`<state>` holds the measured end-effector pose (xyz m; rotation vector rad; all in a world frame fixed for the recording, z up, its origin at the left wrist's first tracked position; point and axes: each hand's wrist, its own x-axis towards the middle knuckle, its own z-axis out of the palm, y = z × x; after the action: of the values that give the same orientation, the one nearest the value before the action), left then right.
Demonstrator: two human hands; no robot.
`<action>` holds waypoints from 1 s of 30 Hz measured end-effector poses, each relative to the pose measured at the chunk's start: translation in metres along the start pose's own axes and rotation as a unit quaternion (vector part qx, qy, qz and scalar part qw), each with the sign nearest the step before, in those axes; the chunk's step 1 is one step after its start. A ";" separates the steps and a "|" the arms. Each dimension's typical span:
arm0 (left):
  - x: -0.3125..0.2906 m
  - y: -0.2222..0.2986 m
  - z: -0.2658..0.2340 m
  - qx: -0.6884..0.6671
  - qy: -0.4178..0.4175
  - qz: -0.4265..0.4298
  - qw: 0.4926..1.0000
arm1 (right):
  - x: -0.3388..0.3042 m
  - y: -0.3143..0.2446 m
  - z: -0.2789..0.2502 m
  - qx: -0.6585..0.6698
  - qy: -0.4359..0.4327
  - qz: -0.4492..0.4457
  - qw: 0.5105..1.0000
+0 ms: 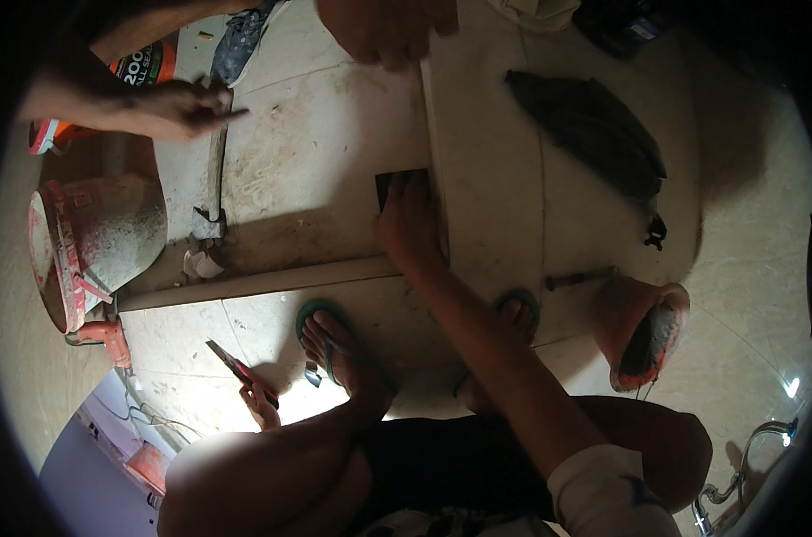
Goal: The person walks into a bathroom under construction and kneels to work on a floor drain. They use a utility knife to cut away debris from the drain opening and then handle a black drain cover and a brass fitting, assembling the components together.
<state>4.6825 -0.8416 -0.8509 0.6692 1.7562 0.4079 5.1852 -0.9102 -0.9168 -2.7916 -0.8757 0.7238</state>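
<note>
squatting on the tiled floor (334,152), the person fills the lower part of the view with knees and feet in green flip-flops (321,327). a big tile (487,179) lies raised along the floor, and a long pale strip (254,284) runs from its lower edge to the left. on the left a large dirty bucket (93,242) lies on its side, and on the right a smaller orange bucket (648,331) is also tipped over. a dark cloth (594,125) lies on the floor at the upper right.

the right hand (408,219) reaches forward and presses flat, fingers stretched, on a small dark pad (390,183) at the left edge of the big tile; its grip is not closed around the pad. the left hand (261,404) is low near the left knee, and its grip is closed on a thin tool with a red handle (236,365), the blade pointing up-left.

at the top, two hands of another person (191,106) are close to a hammer (213,179) that lies on the floor.
</note>
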 end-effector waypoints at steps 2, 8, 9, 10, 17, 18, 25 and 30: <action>-0.002 0.003 0.001 0.008 0.000 -0.001 1.000 | 0.002 -0.003 0.002 -0.048 0.076 -0.027 0.996; -0.006 0.014 0.007 0.023 -0.012 0.007 1.000 | -0.003 -0.012 0.011 -0.092 0.115 -0.008 0.989; -0.007 0.017 0.009 0.029 -0.017 0.008 0.999 | -0.004 -0.011 0.014 -0.076 0.114 0.013 0.991; -0.007 0.021 0.014 0.032 -0.021 0.012 0.999 | -0.006 -0.009 0.016 -0.056 0.116 0.025 0.991; 0.001 0.068 0.160 0.105 -0.150 0.055 0.981 | -0.010 -0.003 0.021 -0.160 0.099 0.027 0.982; 0.004 0.079 0.201 0.117 -0.185 0.070 0.973 | -0.009 -0.004 0.021 -0.152 0.101 0.024 0.983; 0.007 0.144 0.447 0.188 -0.348 0.149 0.906 | -0.012 -0.003 0.014 -0.112 0.162 0.002 0.980; 0.011 0.143 0.449 0.277 -0.371 0.173 0.870 | -0.014 0.014 0.018 -0.023 0.205 -0.049 0.977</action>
<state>5.1426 -0.7530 -0.9030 1.3558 0.9888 -0.1425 5.1735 -0.9297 -0.9299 -2.7574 -0.9417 0.1016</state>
